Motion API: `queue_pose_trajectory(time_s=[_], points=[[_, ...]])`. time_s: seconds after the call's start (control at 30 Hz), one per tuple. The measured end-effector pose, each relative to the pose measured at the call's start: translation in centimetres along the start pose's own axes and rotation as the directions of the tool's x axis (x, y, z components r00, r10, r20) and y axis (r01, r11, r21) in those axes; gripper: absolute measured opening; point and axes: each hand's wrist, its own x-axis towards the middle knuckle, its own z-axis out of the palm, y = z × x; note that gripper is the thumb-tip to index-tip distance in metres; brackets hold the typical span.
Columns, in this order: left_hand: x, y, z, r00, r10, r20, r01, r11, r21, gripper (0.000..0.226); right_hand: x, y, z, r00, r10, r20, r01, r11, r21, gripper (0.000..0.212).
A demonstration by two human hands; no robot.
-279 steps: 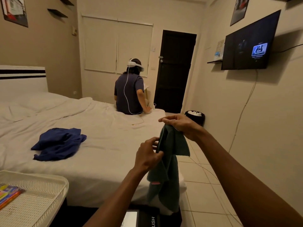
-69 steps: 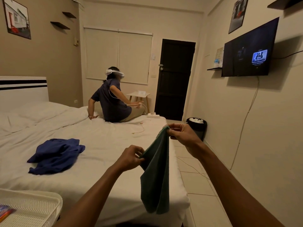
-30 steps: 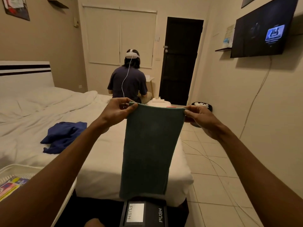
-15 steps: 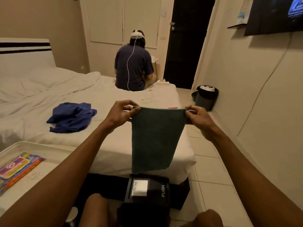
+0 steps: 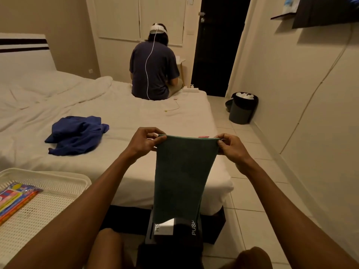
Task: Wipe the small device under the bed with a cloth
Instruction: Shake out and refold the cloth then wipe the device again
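Left hand (image 5: 144, 141), right hand (image 5: 231, 147) pinching green cloth (image 5: 182, 177) top corners

Cloth, plastic and tile surfaces, mostly matt.
Green cloth (image 5: 184, 177): matt, fine nap, soft. Device (image 5: 174, 228) at bed base: black glossy plastic, shiny pale panel, white PUSH print. Bed sheet (image 5: 136, 117): white matt fabric, creased. Blue garment (image 5: 77, 133): crumpled matt cloth. Basket (image 5: 58, 183): white perforated plastic. Floor (image 5: 252, 200): smooth pale tile, slight sheen.
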Motion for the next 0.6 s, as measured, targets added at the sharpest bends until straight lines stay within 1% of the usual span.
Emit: queue_pose_trajectory(time_s=[0.1,0.2,0.27,0.33,0.4,0.43,0.5,0.6], points=[[0.0,-0.1,-0.2,1.0,0.011,0.007,-0.011,1.0,-0.006,0.022,-0.2,0.1,-0.1,1.0,-0.026,-0.012,0.026,1.0,-0.012,0.019],[-1.2,-0.2,-0.4,0.997,0.023,0.068,-0.023,1.0,-0.013,0.019,-1.6,0.2,-0.4,0.999,-0.045,-0.001,0.045,0.999,0.013,0.019],[-2.8,-1.1,-0.5,0.988,-0.019,0.152,0.023,1.0,-0.02,0.017,-3.3,1.1,-0.4,0.999,-0.017,0.051,0.015,1.0,0.021,0.02],[-4.7,-2.7,-0.4,0.963,-0.082,0.258,0.097,0.994,-0.045,0.02,-5.3,2.5,-0.1,0.987,0.035,0.159,-0.038,0.999,0.014,0.019],[-6.9,-4.6,-0.1,0.919,-0.142,0.367,0.177,0.982,-0.064,0.024,-7.8,4.2,0.4,0.955,0.1,0.28,-0.109,0.994,0.017,0.019],[-8.1,-5.6,0.2,0.887,-0.174,0.427,0.219,0.974,-0.058,0.021,-9.1,5.1,0.8,0.935,0.132,0.329,-0.144,0.989,0.012,0.02],[-10.5,-7.4,0.8,0.806,-0.222,0.548,0.255,0.967,0.016,0.015,-11.3,7.4,1.7,0.897,0.199,0.394,-0.2,0.979,-0.04,0.02],[-13.4,-10.1,2.0,0.683,-0.278,0.676,0.255,0.957,0.136,0.02,-13.9,11.0,3.1,0.809,0.277,0.519,-0.241,0.961,-0.136,0.021]])
